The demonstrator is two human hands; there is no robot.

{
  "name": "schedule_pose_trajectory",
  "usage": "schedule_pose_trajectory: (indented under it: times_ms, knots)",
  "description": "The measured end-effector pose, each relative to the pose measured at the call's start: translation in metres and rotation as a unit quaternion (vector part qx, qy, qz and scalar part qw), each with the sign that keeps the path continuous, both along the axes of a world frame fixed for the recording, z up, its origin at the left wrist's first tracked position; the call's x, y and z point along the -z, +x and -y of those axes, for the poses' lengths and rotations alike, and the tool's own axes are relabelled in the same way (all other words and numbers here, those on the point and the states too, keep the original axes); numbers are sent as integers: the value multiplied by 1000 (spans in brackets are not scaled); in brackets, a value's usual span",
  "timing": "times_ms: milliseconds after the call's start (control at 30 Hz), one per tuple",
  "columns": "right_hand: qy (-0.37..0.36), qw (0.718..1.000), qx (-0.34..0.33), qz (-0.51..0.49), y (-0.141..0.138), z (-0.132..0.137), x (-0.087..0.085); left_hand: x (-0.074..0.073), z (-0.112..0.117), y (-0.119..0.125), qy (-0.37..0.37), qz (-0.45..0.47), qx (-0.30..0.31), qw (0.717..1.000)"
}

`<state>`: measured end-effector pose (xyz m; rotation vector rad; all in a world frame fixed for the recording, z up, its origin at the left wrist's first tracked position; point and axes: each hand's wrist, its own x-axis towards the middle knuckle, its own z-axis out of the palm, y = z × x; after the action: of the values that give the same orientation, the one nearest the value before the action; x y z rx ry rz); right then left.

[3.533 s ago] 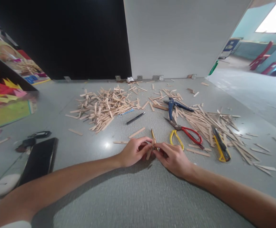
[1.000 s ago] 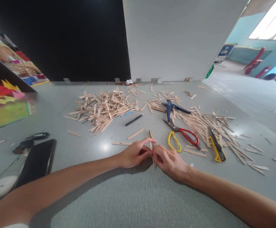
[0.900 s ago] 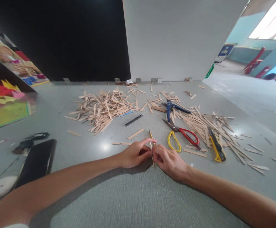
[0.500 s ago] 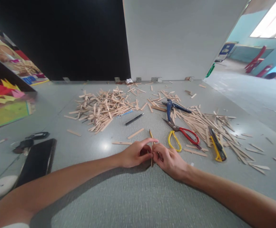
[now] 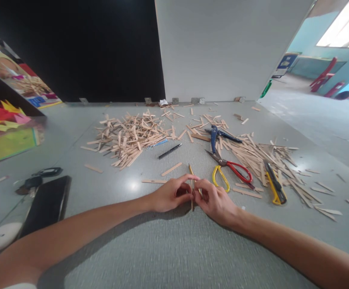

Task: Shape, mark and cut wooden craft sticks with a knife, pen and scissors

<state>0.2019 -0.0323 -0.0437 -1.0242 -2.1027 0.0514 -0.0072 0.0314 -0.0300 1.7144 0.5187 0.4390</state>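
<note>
The left hand (image 5: 170, 195) and right hand (image 5: 215, 200) meet at centre, pinching thin wooden sticks (image 5: 191, 185) between their fingertips (edge-on, count unclear). At two o'clock lie red-and-yellow scissors (image 5: 230, 172); at eleven o'clock, a stick pile (image 5: 129, 136); at nine o'clock, a black phone (image 5: 46, 204).

The grey floor (image 5: 168, 249) carries heaps of wooden sticks (image 5: 129, 136), scissors (image 5: 230, 168), a utility knife (image 5: 273, 182), a pen (image 5: 170, 151) and a phone (image 5: 48, 204).
</note>
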Motion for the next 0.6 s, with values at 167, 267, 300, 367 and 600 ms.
schedule_pose_trajectory:
  times_ms: [167, 267, 300, 367, 600]
  knots:
    - [0, 1000, 1, 9, -2, 0, -4, 2, -1, 0, -18, 11, -1, 1000]
    - [10, 1000, -1, 19, -2, -1, -5, 3, -1, 0, -13, 4, -3, 1000]
    - [13, 1000, -4, 20, -2, -1, -5, 3, -1, -1, -9, 2, -3, 1000]
    - [21, 999, -11, 24, -2, -1, -5, 3, -1, -1, -4, -5, -1, 1000]
    - [18, 999, -15, 21, 0, -1, 0, 4, -1, -2, 0, -10, 0, 1000]
